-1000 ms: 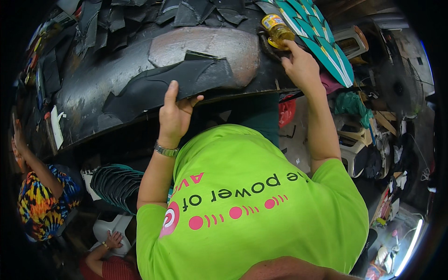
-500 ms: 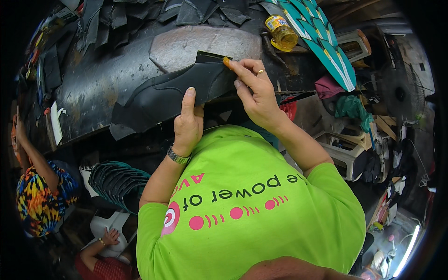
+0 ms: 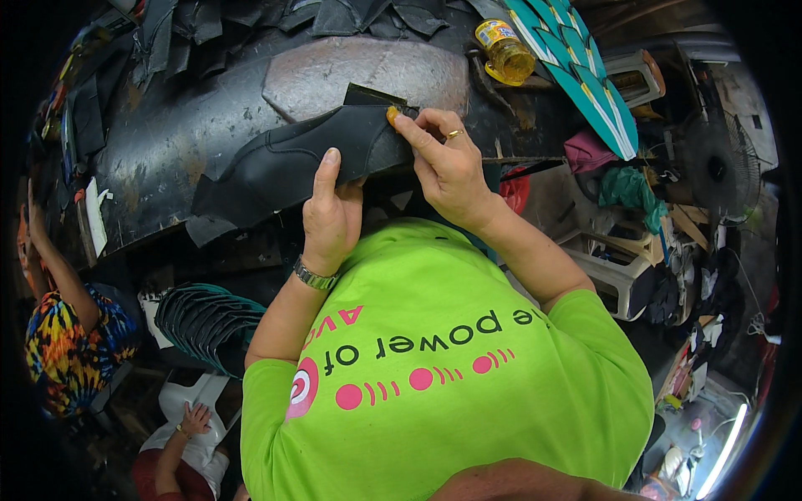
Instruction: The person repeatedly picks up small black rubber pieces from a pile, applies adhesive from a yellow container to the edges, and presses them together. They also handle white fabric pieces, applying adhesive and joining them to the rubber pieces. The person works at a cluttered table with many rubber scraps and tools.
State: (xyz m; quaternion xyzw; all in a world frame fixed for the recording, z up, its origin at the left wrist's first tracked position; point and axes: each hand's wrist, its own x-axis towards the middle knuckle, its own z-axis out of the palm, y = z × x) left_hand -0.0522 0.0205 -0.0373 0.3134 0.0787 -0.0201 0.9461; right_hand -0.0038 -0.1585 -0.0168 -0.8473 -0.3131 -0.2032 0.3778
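A black shoe upper (image 3: 280, 171) with curved stitch lines lies slantwise over the near edge of the bench. My left hand (image 3: 331, 213) grips its lower edge, thumb stretched out on top and the other fingers hidden below. At the upper's right end is my right hand (image 3: 451, 167), its index fingertip coated or covered in something orange and touching the top edge. The right thumb is bent in at that same end, closing on it. Behind the upper a small dark flat piece (image 3: 375, 95) sticks up.
A pale stone slab (image 3: 368, 71) is set on the dark bench (image 3: 171, 134). Behind it lie several black cut pieces (image 3: 351, 17). A tilted jar of yellow stuff (image 3: 508, 58) stands beside teal pieces (image 3: 576, 71). Two other people (image 3: 79, 351) are at the left; stacked uppers (image 3: 205, 321) sit nearby.
The upper and both hands have shifted slightly left. My right index fingertip has moved left and a little down along the upper's edge. The person at lower left has moved.
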